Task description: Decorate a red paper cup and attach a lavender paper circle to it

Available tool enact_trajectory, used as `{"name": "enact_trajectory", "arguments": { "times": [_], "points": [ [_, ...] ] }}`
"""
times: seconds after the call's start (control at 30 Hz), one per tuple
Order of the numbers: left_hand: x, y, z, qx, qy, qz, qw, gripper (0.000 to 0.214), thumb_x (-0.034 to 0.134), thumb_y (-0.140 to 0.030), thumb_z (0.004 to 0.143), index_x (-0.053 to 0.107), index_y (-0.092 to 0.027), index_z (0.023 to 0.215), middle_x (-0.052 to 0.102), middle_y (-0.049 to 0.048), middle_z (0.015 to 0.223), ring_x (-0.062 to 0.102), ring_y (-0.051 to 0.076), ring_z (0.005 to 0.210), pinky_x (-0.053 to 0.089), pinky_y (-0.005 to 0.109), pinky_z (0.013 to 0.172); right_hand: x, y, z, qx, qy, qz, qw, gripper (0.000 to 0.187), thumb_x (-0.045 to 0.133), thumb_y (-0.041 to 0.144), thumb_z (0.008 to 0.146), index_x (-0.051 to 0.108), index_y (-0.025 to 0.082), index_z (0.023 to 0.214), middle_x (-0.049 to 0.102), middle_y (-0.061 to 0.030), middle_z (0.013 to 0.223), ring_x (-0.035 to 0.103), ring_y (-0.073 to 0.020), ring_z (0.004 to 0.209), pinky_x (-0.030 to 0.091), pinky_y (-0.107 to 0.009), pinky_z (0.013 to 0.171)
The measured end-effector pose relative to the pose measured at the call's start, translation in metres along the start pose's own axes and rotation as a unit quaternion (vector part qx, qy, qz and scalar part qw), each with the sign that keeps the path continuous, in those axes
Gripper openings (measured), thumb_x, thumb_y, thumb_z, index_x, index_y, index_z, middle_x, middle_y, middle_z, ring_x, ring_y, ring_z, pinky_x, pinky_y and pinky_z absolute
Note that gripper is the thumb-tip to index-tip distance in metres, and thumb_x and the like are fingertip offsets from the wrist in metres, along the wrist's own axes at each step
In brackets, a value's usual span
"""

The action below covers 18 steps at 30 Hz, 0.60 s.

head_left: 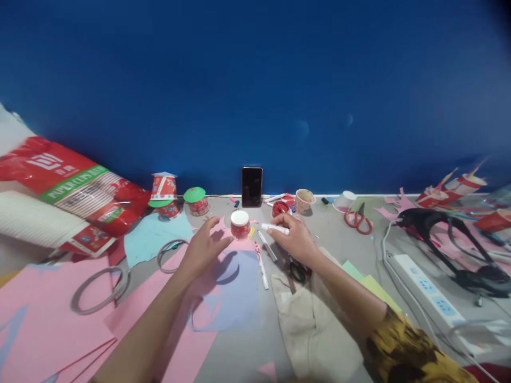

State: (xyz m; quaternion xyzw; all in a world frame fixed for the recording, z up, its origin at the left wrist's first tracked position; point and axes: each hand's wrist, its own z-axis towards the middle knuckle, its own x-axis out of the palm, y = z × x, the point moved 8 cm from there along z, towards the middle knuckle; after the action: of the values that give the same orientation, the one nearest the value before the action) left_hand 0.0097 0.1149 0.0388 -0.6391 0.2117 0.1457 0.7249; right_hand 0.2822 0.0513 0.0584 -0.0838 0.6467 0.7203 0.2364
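A small red patterned paper cup [240, 230] stands upside down on the table, its white base facing up. Just left of it is my left hand [205, 247], fingers apart and holding nothing. To the cup's right, my right hand [293, 236] grips a slim white tube [275, 229] between thumb and fingers; its exact kind is not clear. Below that hand lie a white pen [267, 246] and a red-and-white marker [261, 267]. Dark-handled scissors [297, 271] rest partly under the right wrist.
A phone [252, 187] leans against the blue wall. Decorated cups [163, 194] and a red paper-cup bag [80, 183] stand left. Pink paper [51, 314] and tape rings [99, 290] lie nearer. Red-handled scissors [358, 219], a power strip [429, 292] and black headgear [451, 250] are right.
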Motion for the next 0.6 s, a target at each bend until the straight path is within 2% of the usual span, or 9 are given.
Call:
{"name": "enact_trajectory", "arguments": {
  "times": [0.07,0.13,0.2,0.3,0.4,0.53,0.6],
  "points": [
    [0.018,-0.009,0.016,0.043,0.008,-0.015,0.999,0.066,0.089,-0.039,0.065,0.071,-0.022,0.127,0.075,0.0173,0.141,0.067,0.040,0.130,0.054,0.055,0.108,0.003,0.015,0.015,-0.037,0.008,-0.048,0.998,0.015,0.075,0.035,0.083,0.071,0.022,0.090,0.075,-0.0005,0.086,0.063,-0.0191,0.077,0.044,-0.030,0.071],
    [0.036,-0.019,0.023,0.082,0.030,-0.030,0.996,0.056,0.088,-0.035,0.066,0.072,-0.020,0.118,0.080,0.0121,0.119,0.072,0.035,0.113,0.058,0.051,0.097,0.013,0.027,0.026,-0.071,0.028,-0.083,0.994,0.011,0.076,0.032,0.084,0.071,0.023,0.088,0.075,0.0000,0.085,0.064,-0.0189,0.077,0.043,-0.029,0.071],
    [0.049,-0.027,0.023,0.110,0.049,-0.045,0.992,0.042,0.083,-0.030,0.070,0.072,-0.019,0.109,0.080,0.0055,0.100,0.072,0.028,0.094,0.059,0.042,0.085,0.024,0.034,0.031,-0.100,0.050,-0.105,0.988,0.010,0.077,0.031,0.087,0.072,0.023,0.089,0.077,-0.0002,0.086,0.066,-0.0189,0.078,0.044,-0.029,0.072],
    [0.061,-0.033,0.018,0.138,0.067,-0.056,0.986,0.030,0.076,-0.025,0.075,0.072,-0.018,0.104,0.077,0.0019,0.090,0.068,0.021,0.081,0.055,0.034,0.076,0.034,0.038,0.032,-0.131,0.065,-0.128,0.981,0.009,0.075,0.031,0.091,0.074,0.022,0.094,0.079,-0.0023,0.092,0.070,-0.0199,0.083,0.046,-0.030,0.076],
    [0.064,-0.032,0.016,0.154,0.067,-0.050,0.984,0.027,0.072,-0.022,0.078,0.074,-0.018,0.105,0.076,0.0026,0.092,0.068,0.022,0.084,0.054,0.035,0.078,0.035,0.038,0.031,-0.153,0.069,-0.144,0.975,0.008,0.075,0.026,0.091,0.074,0.021,0.097,0.080,-0.0047,0.096,0.072,-0.0213,0.087,0.048,-0.031,0.079],
    [0.059,-0.027,0.016,0.179,0.046,-0.023,0.983,0.043,0.074,-0.022,0.079,0.074,-0.020,0.121,0.075,0.0079,0.114,0.069,0.030,0.107,0.054,0.044,0.097,0.034,0.043,0.027,-0.181,0.092,-0.151,0.967,0.008,0.078,0.025,0.088,0.075,0.022,0.095,0.080,-0.0039,0.092,0.073,-0.0214,0.086,0.051,-0.031,0.080],
    [0.057,-0.026,0.015,0.193,0.045,-0.006,0.980,0.049,0.076,-0.021,0.078,0.074,-0.023,0.126,0.071,0.0074,0.116,0.069,0.030,0.108,0.054,0.045,0.097,0.033,0.047,0.024,-0.193,0.097,-0.149,0.965,0.008,0.078,0.025,0.087,0.076,0.022,0.094,0.080,-0.0038,0.091,0.073,-0.0213,0.085,0.053,-0.031,0.079]
  ]
}}
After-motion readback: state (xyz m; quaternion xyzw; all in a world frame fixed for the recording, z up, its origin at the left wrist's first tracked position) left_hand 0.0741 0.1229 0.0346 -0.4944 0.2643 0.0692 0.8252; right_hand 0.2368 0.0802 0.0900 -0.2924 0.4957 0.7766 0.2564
